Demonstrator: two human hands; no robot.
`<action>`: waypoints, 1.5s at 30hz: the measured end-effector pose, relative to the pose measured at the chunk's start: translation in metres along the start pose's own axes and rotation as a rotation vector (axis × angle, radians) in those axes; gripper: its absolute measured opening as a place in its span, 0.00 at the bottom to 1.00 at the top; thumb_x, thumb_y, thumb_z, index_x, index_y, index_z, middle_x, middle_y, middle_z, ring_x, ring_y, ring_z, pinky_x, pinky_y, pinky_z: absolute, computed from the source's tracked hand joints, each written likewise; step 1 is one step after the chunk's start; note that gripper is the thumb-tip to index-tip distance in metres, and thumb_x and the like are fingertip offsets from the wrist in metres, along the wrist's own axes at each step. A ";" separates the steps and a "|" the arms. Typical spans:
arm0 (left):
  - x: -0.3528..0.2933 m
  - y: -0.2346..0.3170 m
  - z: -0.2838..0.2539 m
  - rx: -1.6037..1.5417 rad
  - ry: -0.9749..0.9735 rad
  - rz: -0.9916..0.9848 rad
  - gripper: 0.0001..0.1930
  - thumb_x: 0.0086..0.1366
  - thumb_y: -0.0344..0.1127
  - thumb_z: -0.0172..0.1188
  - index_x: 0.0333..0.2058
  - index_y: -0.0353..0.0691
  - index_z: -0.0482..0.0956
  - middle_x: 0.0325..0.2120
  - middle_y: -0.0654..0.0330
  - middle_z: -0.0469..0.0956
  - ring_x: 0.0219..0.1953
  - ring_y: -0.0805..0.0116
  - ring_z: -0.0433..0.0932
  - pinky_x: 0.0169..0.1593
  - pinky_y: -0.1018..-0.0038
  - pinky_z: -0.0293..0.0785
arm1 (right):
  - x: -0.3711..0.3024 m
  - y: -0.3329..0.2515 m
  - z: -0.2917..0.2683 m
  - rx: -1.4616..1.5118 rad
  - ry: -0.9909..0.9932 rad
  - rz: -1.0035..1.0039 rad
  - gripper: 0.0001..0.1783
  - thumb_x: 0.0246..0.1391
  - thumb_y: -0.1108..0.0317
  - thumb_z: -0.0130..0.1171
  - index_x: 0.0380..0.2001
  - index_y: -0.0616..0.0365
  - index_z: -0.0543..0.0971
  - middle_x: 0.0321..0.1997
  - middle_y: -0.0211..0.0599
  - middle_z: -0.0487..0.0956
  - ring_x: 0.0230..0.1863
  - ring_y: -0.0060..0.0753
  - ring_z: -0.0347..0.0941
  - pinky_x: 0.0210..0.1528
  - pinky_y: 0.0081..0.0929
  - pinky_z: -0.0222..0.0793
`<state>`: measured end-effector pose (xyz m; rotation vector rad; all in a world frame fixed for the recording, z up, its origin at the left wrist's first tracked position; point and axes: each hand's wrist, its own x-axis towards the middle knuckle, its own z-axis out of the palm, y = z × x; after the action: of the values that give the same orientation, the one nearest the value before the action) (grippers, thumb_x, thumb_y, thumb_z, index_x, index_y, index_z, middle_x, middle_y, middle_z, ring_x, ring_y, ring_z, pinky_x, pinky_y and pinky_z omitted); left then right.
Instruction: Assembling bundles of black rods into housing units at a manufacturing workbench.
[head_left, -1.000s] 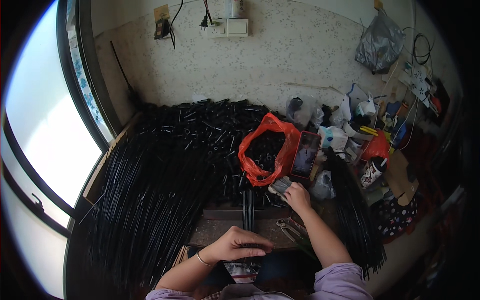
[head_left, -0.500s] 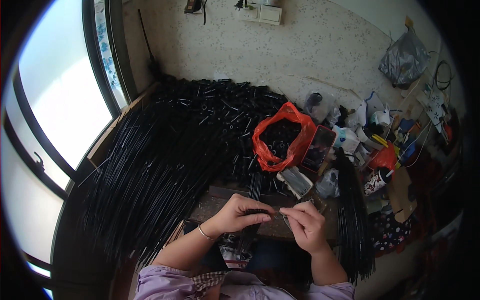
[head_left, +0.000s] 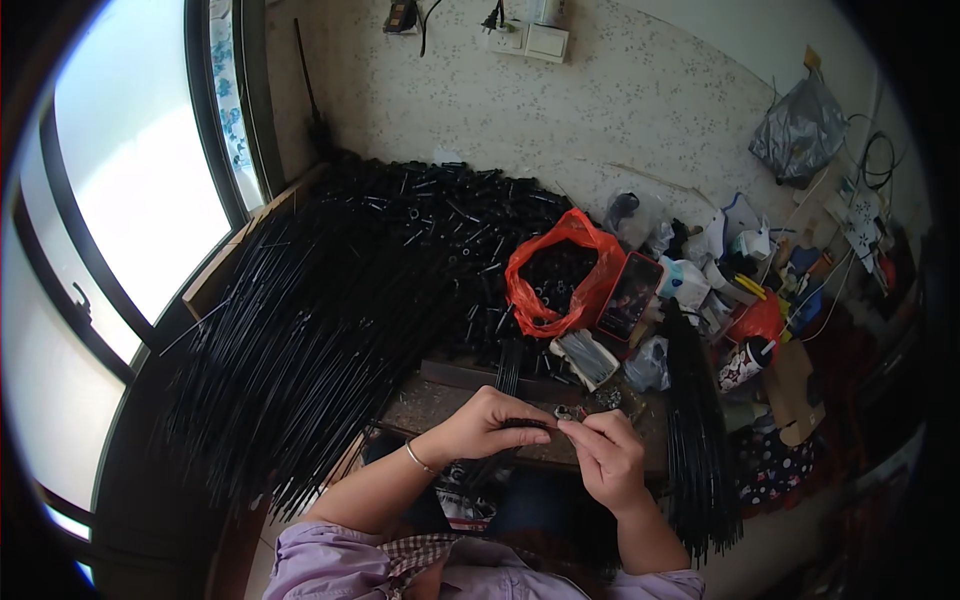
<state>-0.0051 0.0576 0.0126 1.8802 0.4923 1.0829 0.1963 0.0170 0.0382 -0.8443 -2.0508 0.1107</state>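
Note:
My left hand (head_left: 492, 424), with a bangle at its wrist, is closed over several thin black rods or cables (head_left: 510, 365); their dark ends show between thumb and fingers. Facing it, my right hand (head_left: 608, 452) is closed in a pinch at the left fingertips. What it pinches is too small to make out. Small metal pieces (head_left: 570, 412) lie on the brown bench top (head_left: 400, 408) just beyond the fingers.
Long black rods (head_left: 290, 370) spread at the left, below heaped short black tubes (head_left: 440, 200). An open red bag (head_left: 520, 290) holds dark small parts. Beside it lie a phone (head_left: 630, 293) and a box (head_left: 585, 358). Another black rod bundle (head_left: 697, 440) hangs at right.
The view has shifted slightly. My right fingers have moved closer to the left fingertips, and the thin metallic piece under them no longer shows. More small metal pieces on the bench are visible.

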 end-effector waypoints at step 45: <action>-0.055 -0.078 0.026 0.969 -0.142 -0.318 0.32 0.51 0.55 0.58 0.53 0.45 0.68 0.61 0.47 0.50 0.61 0.49 0.52 0.54 0.43 0.54 | 0.040 -0.010 0.020 0.225 -0.228 -0.089 0.16 0.39 0.85 0.56 0.35 0.62 0.78 0.30 0.38 0.74 0.32 0.38 0.71 0.33 0.28 0.68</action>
<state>-0.0064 0.0486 -0.0862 2.5339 1.3497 0.4961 0.1607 0.0383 0.0578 -0.6226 -2.2332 0.3966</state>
